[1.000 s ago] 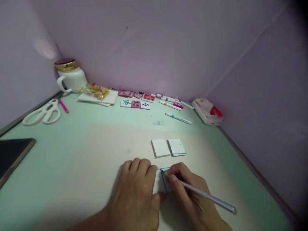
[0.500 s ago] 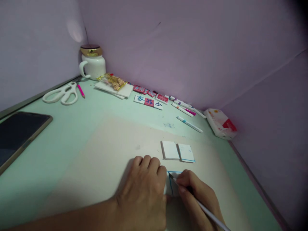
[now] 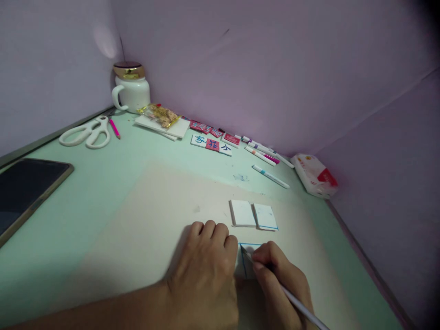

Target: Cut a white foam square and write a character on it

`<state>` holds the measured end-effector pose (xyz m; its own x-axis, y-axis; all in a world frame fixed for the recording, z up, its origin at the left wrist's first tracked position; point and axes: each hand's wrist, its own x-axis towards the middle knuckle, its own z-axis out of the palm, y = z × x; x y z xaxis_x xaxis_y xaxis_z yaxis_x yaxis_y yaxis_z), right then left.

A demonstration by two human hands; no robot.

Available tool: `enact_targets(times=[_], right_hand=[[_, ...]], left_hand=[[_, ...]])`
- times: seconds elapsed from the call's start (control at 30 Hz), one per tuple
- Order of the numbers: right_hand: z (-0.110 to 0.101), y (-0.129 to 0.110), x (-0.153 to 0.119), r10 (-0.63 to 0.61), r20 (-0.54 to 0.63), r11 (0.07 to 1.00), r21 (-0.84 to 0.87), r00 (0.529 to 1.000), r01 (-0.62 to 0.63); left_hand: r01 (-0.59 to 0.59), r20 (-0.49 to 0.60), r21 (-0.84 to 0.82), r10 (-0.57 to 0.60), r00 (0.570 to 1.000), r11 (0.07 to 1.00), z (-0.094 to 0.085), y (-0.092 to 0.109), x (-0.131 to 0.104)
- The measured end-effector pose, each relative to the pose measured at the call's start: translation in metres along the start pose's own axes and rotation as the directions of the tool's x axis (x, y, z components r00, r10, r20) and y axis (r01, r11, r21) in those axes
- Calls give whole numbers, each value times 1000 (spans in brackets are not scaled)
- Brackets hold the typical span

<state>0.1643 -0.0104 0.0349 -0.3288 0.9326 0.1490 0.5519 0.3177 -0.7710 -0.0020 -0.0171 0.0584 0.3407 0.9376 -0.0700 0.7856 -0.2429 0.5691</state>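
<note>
My right hand (image 3: 285,279) grips a slim craft knife (image 3: 299,302) with a pale shaft. Its pointed grey tip rests near the corner of blue lines drawn on a small white card (image 3: 249,270). Curled over the card's left side is my left hand (image 3: 206,270), its fingers bent and pressed down; the fingertips are hidden. Just beyond the hands lie two white square pieces, the left one (image 3: 242,213) plain and the right one (image 3: 266,217) edged with a blue line.
Farther back are lettered tiles (image 3: 212,145), several marker pens (image 3: 270,176) and a tissue pack (image 3: 313,176). A lidded white mug (image 3: 134,94), a snack packet (image 3: 161,115) on white cards, scissors (image 3: 91,133), a pink pencil (image 3: 115,129) and a phone (image 3: 30,188) occupy the left. Walls border the table.
The view has shifted very slightly. Both hands keep almost the same position, and the knife tip stays near the corner of the blue lines.
</note>
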Motion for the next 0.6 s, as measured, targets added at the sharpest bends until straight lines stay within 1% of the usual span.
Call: enact_targets(times=[0.17,0.3,0.37,0.47,0.6], right_hand=[[4,-5,1,163,-84,983,102,983,-155],[6,-14,2,191,-118,977,121,974,-177],[7,-17,2,219,-145,972,122,965,-202],[6,-17,1,266,-201,963,99,943,-250],[2,-12,1,283,-154,958,88,947,-273]], left_hand=[[5,-11,9,-4,1000,1000,2,2,0],[10,-27,12,-10,1000,1000,4,2,0],[14,-48,12,-13,999,1000,5,2,0],[24,-52,13,-23,998,1000,5,2,1],[21,-40,9,-20,999,1000,4,2,0]])
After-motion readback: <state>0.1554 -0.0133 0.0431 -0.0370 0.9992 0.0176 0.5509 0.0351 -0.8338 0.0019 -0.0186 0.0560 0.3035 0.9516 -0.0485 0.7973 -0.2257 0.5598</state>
